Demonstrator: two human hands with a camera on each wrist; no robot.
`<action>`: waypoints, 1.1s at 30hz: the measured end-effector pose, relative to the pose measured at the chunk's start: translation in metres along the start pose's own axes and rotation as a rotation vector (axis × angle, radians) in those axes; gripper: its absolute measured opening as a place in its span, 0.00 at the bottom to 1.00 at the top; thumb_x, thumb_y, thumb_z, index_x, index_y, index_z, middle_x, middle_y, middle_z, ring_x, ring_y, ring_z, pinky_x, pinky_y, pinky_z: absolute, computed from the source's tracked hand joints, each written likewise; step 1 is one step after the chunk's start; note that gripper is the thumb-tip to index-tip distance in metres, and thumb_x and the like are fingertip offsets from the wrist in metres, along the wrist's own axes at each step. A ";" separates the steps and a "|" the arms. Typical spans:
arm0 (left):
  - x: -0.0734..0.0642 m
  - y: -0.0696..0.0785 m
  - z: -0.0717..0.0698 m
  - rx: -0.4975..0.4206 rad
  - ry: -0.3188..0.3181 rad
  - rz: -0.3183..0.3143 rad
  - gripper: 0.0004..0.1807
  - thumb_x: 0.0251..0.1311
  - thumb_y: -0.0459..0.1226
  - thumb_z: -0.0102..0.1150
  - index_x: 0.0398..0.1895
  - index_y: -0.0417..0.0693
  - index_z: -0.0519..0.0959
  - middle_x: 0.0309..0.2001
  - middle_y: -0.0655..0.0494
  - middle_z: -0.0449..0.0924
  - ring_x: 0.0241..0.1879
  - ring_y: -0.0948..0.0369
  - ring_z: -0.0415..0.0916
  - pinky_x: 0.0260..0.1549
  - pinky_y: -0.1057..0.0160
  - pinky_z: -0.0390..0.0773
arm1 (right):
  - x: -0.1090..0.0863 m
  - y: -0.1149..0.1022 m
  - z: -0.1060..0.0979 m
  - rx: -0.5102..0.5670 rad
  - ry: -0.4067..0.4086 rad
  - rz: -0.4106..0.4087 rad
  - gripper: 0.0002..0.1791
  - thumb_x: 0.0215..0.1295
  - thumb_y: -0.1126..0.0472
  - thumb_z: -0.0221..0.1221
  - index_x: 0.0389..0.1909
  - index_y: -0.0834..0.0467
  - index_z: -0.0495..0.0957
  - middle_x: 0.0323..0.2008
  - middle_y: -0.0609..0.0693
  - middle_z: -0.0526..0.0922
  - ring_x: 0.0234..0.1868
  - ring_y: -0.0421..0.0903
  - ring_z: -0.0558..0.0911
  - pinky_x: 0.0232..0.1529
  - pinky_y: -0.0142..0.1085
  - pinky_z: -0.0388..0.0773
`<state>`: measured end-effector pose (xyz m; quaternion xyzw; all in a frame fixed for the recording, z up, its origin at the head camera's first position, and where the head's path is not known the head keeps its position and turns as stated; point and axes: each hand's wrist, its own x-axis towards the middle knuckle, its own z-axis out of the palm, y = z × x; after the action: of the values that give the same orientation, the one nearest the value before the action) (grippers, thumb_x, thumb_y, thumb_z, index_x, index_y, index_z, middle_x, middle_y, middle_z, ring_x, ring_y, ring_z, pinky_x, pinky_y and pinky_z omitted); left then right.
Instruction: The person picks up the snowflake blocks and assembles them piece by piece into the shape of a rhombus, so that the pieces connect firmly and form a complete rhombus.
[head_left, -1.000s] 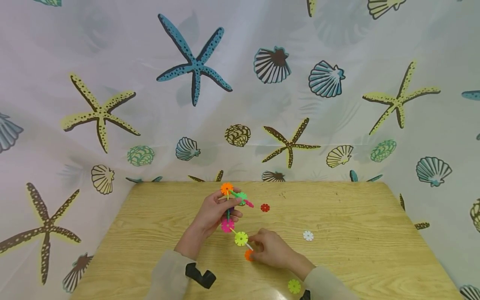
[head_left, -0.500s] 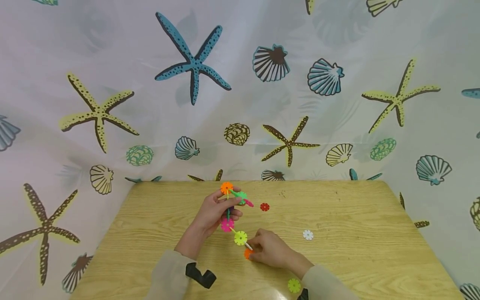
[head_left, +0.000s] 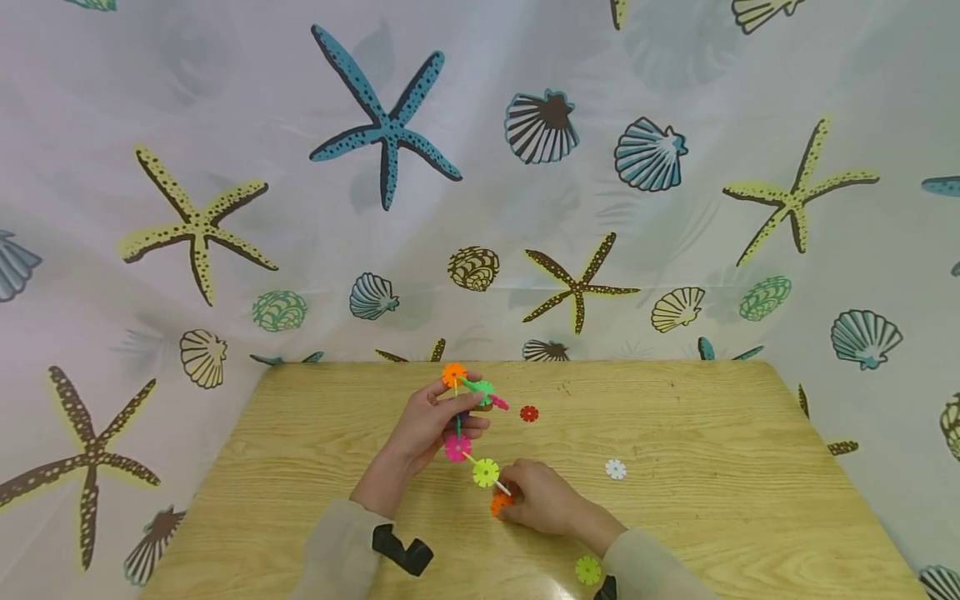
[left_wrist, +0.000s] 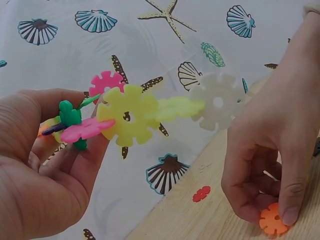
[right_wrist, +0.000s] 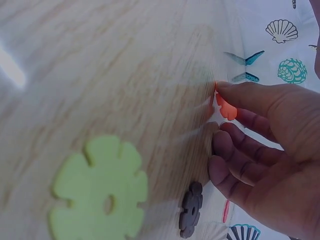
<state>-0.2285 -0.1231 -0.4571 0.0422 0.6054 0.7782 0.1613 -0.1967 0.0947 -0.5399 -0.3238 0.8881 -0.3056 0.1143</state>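
Head view shows a left hand (head_left: 433,419) and a right hand (head_left: 551,498) over a wood-grain tabletop (head_left: 705,433). Between its thumb and fingers, the left hand holds a chain (head_left: 452,451) of thin plastic discs, raised above the tabletop a little left of its middle. Each disc is round, with slots cut around the rim, like a small flower; several show a hole at the centre. They are slotted together at angles, some facing the camera and some edge-on: orange, green, purple, pink and yellow. Left wrist view shows a bright yellow disc (left_wrist: 142,107) face-on and a milky-white disc (left_wrist: 204,107) at the chain's end. The right hand's grip is a pinch of thumb and fingers on a loose orange disc (head_left: 498,504), which is apart from the chain. On the tabletop lie a red disc (head_left: 525,414) toward the far edge, a white disc (head_left: 611,471) right of the middle, and a yellow-green disc (head_left: 582,572) toward the near edge.
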 end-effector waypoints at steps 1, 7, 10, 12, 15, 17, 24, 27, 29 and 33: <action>0.000 0.000 0.000 -0.009 -0.001 -0.002 0.21 0.74 0.36 0.63 0.67 0.48 0.76 0.38 0.56 0.92 0.30 0.62 0.91 0.37 0.62 0.91 | 0.000 0.000 0.000 0.009 -0.002 0.000 0.10 0.65 0.61 0.73 0.39 0.58 0.82 0.27 0.47 0.76 0.27 0.34 0.66 0.29 0.28 0.64; 0.000 0.000 0.000 -0.043 -0.017 -0.006 0.20 0.74 0.36 0.64 0.66 0.50 0.76 0.40 0.53 0.92 0.31 0.61 0.91 0.37 0.62 0.91 | -0.001 0.000 -0.002 0.080 -0.014 0.005 0.09 0.66 0.63 0.71 0.41 0.58 0.81 0.24 0.40 0.72 0.24 0.32 0.67 0.27 0.27 0.64; 0.000 -0.001 0.000 -0.051 -0.028 -0.006 0.20 0.73 0.37 0.64 0.66 0.50 0.77 0.43 0.46 0.92 0.31 0.60 0.91 0.37 0.62 0.91 | -0.001 0.000 -0.003 0.101 -0.013 0.006 0.08 0.66 0.65 0.70 0.42 0.59 0.81 0.25 0.41 0.76 0.25 0.32 0.69 0.28 0.27 0.67; 0.000 -0.001 0.000 -0.054 -0.034 -0.007 0.20 0.73 0.37 0.64 0.65 0.50 0.78 0.45 0.43 0.91 0.31 0.60 0.91 0.36 0.62 0.91 | -0.001 0.000 -0.003 0.112 -0.012 0.005 0.08 0.66 0.67 0.70 0.43 0.60 0.82 0.26 0.43 0.79 0.26 0.32 0.71 0.29 0.27 0.69; -0.001 -0.002 -0.001 -0.053 -0.042 -0.006 0.19 0.74 0.36 0.64 0.65 0.50 0.78 0.45 0.43 0.91 0.30 0.60 0.91 0.36 0.63 0.91 | -0.002 -0.001 -0.005 0.123 -0.010 0.007 0.08 0.66 0.68 0.69 0.43 0.60 0.82 0.28 0.45 0.81 0.27 0.32 0.72 0.30 0.27 0.71; -0.001 -0.003 -0.001 -0.053 -0.043 -0.005 0.19 0.74 0.36 0.63 0.65 0.50 0.78 0.43 0.45 0.92 0.30 0.60 0.91 0.35 0.63 0.91 | -0.002 -0.002 -0.005 0.131 -0.013 0.009 0.08 0.66 0.68 0.69 0.43 0.62 0.82 0.28 0.46 0.82 0.28 0.32 0.72 0.30 0.27 0.72; -0.002 -0.005 -0.002 -0.017 -0.015 -0.006 0.22 0.74 0.37 0.63 0.68 0.46 0.75 0.45 0.44 0.91 0.31 0.61 0.91 0.37 0.63 0.91 | -0.002 -0.001 -0.008 0.179 -0.003 0.026 0.04 0.67 0.69 0.66 0.41 0.63 0.85 0.31 0.48 0.86 0.31 0.32 0.77 0.34 0.27 0.77; -0.002 -0.006 -0.002 -0.009 -0.002 -0.008 0.22 0.74 0.37 0.63 0.68 0.45 0.75 0.48 0.41 0.91 0.31 0.61 0.91 0.37 0.62 0.91 | -0.002 -0.001 -0.012 0.183 0.026 0.021 0.05 0.68 0.70 0.63 0.41 0.62 0.86 0.33 0.49 0.87 0.32 0.33 0.79 0.35 0.28 0.79; -0.002 -0.006 -0.002 -0.011 0.001 -0.008 0.21 0.74 0.37 0.63 0.67 0.46 0.76 0.48 0.40 0.90 0.31 0.61 0.91 0.38 0.62 0.91 | -0.002 -0.002 -0.016 0.197 0.045 0.021 0.05 0.69 0.69 0.62 0.41 0.61 0.85 0.33 0.49 0.87 0.32 0.34 0.79 0.35 0.28 0.80; -0.002 -0.006 -0.003 -0.008 0.003 -0.008 0.20 0.74 0.37 0.63 0.66 0.46 0.76 0.47 0.43 0.91 0.31 0.61 0.91 0.37 0.62 0.91 | -0.004 -0.004 -0.027 0.232 0.100 0.020 0.05 0.71 0.66 0.61 0.42 0.62 0.84 0.35 0.49 0.86 0.34 0.36 0.79 0.36 0.29 0.80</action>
<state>-0.2259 -0.1248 -0.4635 0.0378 0.6025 0.7802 0.1637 -0.2030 0.1078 -0.5162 -0.2839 0.8546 -0.4208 0.1095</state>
